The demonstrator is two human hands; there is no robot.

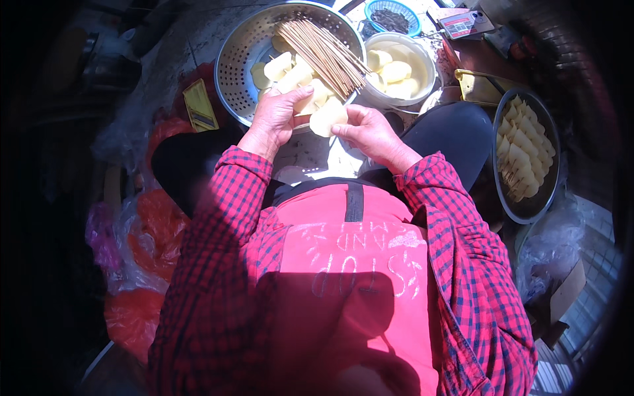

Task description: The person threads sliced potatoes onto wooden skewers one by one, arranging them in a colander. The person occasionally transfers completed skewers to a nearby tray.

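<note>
My left hand grips skewered slices of what look like peeled potatoes, above the near rim of a perforated metal colander. Between the thumb and fingers of my right hand is a broad pale slice, close to the skewer's near end. Whether the skewer passes through that slice I cannot tell. A bundle of thin wooden skewers lies slantwise across the colander, its near ends over the rim. More loose slices rest inside, partly hidden by my left hand.
Right of the colander, a white bucket holds several peeled potatoes. A dark basin of skewered slices stands beside my right knee. A yellow slicer lies left. Farther back are a blue basket and a phone.
</note>
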